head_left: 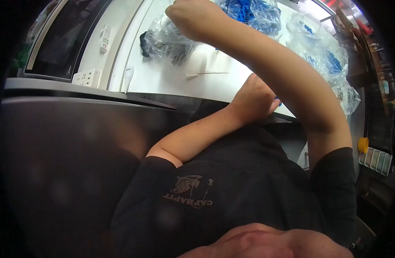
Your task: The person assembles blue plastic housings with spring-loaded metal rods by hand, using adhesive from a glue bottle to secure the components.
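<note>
While your bare right arm reaches up and across the white, flat tabletop (163, 81), your right hand (189, 19) is curled loosely over the near side of a crumpled, clear plastic bag with greyish contents (167, 41); its fingertips are out of sight, so you cannot tell whether they grip the bag. Your left hand (254, 98) is bent at the near table edge, beneath your right forearm, with a small, bright-blue piece (278, 101) showing just beside its fingers; whether you hold that piece is hidden. Between your hands, a thin, pale strand (208, 73) lies on the tabletop. Beyond your right forearm sits a clear plastic bag with bright-blue contents (245, 12), and to its right are more clear, crinkled bags with blue pieces (322, 53). A white, slim-handled utensil (128, 78) is at the tabletop's left edge.
</note>
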Motion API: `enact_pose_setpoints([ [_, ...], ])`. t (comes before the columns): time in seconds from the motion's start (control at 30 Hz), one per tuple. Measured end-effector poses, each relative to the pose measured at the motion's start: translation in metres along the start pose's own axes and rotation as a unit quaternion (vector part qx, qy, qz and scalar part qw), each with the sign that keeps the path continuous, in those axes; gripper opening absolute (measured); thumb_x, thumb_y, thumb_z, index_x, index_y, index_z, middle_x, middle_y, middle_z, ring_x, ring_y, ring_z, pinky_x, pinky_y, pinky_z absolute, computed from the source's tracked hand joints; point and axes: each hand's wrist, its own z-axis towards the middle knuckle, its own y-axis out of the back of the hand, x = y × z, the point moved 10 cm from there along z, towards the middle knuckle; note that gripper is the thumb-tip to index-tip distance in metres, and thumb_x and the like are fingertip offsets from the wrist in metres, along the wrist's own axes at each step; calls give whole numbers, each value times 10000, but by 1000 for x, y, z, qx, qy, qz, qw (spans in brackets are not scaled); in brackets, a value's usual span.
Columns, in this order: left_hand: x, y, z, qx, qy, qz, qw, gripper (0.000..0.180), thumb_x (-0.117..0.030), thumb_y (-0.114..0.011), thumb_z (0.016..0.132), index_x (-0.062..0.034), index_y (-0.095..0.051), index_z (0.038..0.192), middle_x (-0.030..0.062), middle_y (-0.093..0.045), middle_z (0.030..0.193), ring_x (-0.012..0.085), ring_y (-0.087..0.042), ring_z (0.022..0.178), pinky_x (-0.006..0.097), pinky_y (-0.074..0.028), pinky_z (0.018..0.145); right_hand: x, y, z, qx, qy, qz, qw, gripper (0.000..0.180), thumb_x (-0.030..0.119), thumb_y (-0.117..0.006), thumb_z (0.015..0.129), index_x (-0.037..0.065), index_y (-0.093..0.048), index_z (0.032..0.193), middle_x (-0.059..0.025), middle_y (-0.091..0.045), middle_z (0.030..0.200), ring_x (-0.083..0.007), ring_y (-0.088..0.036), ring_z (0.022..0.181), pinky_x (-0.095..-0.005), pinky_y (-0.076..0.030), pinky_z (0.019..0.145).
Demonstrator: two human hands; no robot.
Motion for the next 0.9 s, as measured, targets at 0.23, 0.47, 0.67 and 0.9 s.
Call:
enact_pose_setpoints([
  [0.23, 16, 28, -15, -70, 62, -87, 992, 295, -137, -684, 882, -24, -677, 1154, 181, -683, 1161, 392, -606, 1148, 504, -444, 1003, 52, -34, 35, 26, -32, -220, 975, 176, 185, -739, 798, 59, -783, 914, -177, -761, 942, -329, -747, 902, -395, -595, 777],
  [0.47, 8, 27, -15, -43, 69, -68, 994, 212, -119, -688, 862, -36, -679, 1057, 178, -694, 1108, 390, -620, 1123, 491, -473, 938, 11, -104, 58, 99, -62, -47, 992, 321, 232, -602, 912, 23, -719, 1126, -200, -747, 1109, -350, -730, 1036, -427, -581, 905],
  [0.67, 8, 20, -15, -50, 66, -58, 995, 181, -111, -698, 834, -55, -691, 1006, 154, -707, 1044, 380, -638, 1079, 489, -479, 922, -1, -105, 49, 16, -55, 70, 996, 190, 121, -619, 884, 57, -688, 1049, -160, -739, 1073, -356, -708, 1045, -450, -572, 881],
  [0.9, 4, 14, -17, -19, 56, -28, 998, 188, -118, -688, 837, -56, -692, 1014, 150, -710, 1044, 370, -638, 1092, 490, -481, 922, 1, -111, 46, 102, -67, 40, 992, 222, 203, -677, 894, 87, -713, 1080, -168, -728, 1111, -351, -703, 1061, -446, -577, 892],
])
